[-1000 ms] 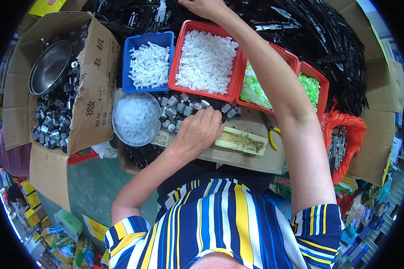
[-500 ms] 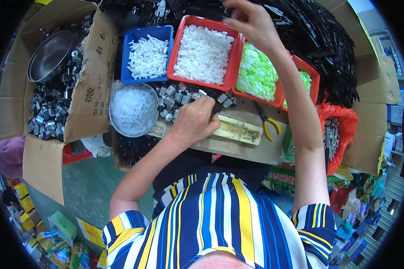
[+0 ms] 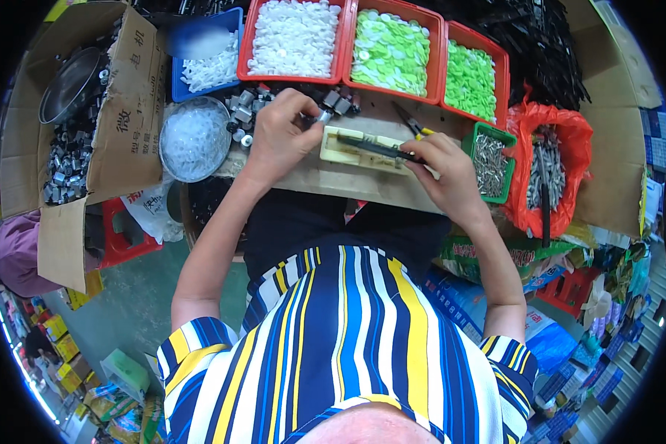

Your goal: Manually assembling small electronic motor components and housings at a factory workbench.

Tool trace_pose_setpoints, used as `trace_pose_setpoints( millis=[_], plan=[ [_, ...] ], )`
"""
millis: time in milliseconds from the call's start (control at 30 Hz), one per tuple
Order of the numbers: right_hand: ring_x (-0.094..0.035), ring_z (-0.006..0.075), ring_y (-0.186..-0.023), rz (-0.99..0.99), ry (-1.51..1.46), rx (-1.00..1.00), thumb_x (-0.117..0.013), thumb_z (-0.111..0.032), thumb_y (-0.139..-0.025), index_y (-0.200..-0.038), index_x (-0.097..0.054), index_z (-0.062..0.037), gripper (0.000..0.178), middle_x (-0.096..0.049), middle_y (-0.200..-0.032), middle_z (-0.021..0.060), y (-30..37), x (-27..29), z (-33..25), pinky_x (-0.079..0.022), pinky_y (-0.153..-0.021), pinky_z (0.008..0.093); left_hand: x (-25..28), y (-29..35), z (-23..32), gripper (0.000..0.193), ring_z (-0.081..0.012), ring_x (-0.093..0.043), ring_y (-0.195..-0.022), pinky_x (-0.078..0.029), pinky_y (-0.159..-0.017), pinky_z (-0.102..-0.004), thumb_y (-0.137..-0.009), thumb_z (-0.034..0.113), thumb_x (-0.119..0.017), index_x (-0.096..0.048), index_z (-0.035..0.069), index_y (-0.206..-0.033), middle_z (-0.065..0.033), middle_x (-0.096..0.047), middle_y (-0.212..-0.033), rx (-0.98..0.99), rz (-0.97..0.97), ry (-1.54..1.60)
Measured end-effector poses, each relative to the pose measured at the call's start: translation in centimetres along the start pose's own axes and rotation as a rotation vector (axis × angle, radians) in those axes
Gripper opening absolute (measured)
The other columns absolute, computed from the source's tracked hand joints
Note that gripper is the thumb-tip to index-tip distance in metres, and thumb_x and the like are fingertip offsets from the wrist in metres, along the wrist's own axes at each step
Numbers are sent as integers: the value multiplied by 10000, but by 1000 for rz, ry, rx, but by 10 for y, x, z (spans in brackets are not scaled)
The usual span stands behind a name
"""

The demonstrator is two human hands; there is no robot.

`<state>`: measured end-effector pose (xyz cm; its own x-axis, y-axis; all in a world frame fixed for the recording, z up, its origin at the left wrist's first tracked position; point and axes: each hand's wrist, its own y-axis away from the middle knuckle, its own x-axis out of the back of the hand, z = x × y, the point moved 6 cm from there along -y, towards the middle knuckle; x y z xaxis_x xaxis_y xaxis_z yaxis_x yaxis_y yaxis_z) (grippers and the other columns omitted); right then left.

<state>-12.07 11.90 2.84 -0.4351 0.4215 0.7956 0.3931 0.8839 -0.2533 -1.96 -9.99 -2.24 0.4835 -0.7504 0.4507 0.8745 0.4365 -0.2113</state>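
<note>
My right hand [image 3: 444, 172] is closed round one end of a long, thin black plastic part [image 3: 374, 146]. The part lies lengthwise over a cream plastic block [image 3: 340, 155] with a recess in it, on the work board in front of me. At the block's left end my left hand [image 3: 283, 137] is closed in a pinch, with what looks like a small silver motor [image 3: 325, 117] at its fingertips. Just beyond the left hand lies a pile of small silver and black motors [image 3: 243, 111]. Its fingers partly hide what they grip.
Behind stand a blue bin [image 3: 176, 80] of white pieces and red bins [image 3: 346, 44] of white and green discs. Pliers [image 3: 407, 118] lie beside a green tray [image 3: 508, 166] of metal pins. A glass-like bowl [image 3: 194, 140] and a cardboard box [image 3: 129, 103] stand left, a red bag [image 3: 581, 148] right.
My right hand has come back from the black parts at the far side and now holds one black part over the cream block. The left hand stays near the block; the view has tilted.
</note>
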Motion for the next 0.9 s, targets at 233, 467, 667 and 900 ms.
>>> trace_pose_setpoints(
  millis=[233,467,667,900],
  plan=[
    [-600,208,-891,-64,592,262,-617,-123,-786,-1098,-616,-51,319,-599,-952,58,18,-29,-22,-455,-724,327,5,10,-19,160,-53,-622,-752,-505,-666,-179,-823,-39,-710,-645,-21,-968,3,-600,-948,238,52,462],
    [-603,183,-931,-46,682,333,-611,-125,-803,-1160,-610,-62,363,-601,-998,46,18,-25,-21,-446,-763,337,11,24,-9,181,-112,-653,-840,-587,-795,-271,-846,-67,-693,-631,-29,-1012,-56,-620,-1008,304,66,747],
    [-597,197,-902,34,485,276,-619,-127,-802,-1142,-616,-52,348,-590,-974,42,10,-20,-22,-438,-763,334,16,36,-5,192,-129,-662,-854,-596,-804,-288,-845,-76,-688,-627,-35,-1022,-66,-626,-1020,303,102,803],
    [-573,206,-847,-26,381,250,-620,-113,-768,-976,-623,-53,217,-552,-867,36,0,-47,-13,-426,-722,342,14,42,2,192,-119,-684,-771,-512,-653,-206,-847,-1,-726,-648,-4,-1023,-72,-696,-944,369,89,762]
  ],
)
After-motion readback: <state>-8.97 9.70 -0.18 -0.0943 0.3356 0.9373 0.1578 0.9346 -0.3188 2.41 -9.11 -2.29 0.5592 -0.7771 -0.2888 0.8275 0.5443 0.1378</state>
